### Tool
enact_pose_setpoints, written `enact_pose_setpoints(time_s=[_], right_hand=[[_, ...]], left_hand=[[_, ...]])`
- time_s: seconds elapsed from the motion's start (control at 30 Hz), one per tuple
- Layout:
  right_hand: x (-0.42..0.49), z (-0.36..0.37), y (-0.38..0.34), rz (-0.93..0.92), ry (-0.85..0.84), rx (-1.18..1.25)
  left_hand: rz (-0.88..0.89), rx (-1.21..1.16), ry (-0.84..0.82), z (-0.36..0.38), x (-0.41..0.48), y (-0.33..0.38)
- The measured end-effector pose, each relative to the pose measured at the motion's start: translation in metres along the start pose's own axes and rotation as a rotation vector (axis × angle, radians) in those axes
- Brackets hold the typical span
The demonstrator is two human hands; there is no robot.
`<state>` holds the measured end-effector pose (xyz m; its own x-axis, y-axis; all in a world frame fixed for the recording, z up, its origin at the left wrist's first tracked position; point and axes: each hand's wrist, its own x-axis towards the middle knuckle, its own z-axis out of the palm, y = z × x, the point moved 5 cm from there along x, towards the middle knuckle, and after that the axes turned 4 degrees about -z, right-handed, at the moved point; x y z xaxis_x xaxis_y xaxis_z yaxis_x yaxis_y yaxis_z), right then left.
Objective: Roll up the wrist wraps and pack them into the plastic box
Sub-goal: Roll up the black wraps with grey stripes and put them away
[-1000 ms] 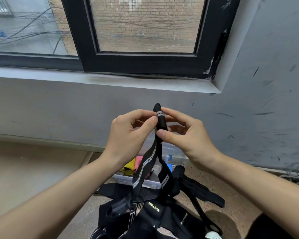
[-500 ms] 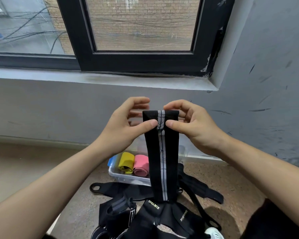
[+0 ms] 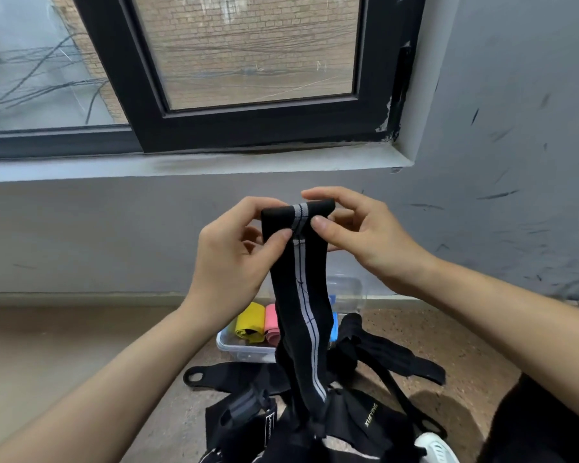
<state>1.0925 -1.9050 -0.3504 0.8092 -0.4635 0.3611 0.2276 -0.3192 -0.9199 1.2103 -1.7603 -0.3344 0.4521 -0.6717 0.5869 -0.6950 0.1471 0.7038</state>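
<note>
Step in hand: rolling start. Left hand (image 3: 234,259) and right hand (image 3: 358,228) pinch folded top of black grey-striped elastic wrist wrap (image 3: 301,295) at frame centre. Clear plastic box (image 3: 244,350) below, lower centre. Next move, by judgement: turn roll downward, keeping edges aligned and tension even.

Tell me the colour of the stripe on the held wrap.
Grey stripe with a thin dark centre line; head view.
</note>
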Motion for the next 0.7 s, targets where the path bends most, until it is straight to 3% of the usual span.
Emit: enact_pose_setpoints(time_s=[0.17,0.37,0.57,0.7], right_hand=[[-0.002,0.005,-0.004,0.071,-0.019,0.212],[-0.003,0.005,0.001,0.128,-0.035,0.340],[-0.001,0.006,-0.001,0.118,-0.076,0.381],[0.000,0.001,-0.003,0.089,-0.042,0.363]], left_hand=[[0.231,0.174,0.107,-0.004,0.000,0.011],[0.266,0.208,0.081,-0.003,-0.001,0.011],[0.154,0.128,0.001,-0.004,0.000,0.007],[-0.232,-0.098,-0.223,0.003,-0.003,-0.011]])
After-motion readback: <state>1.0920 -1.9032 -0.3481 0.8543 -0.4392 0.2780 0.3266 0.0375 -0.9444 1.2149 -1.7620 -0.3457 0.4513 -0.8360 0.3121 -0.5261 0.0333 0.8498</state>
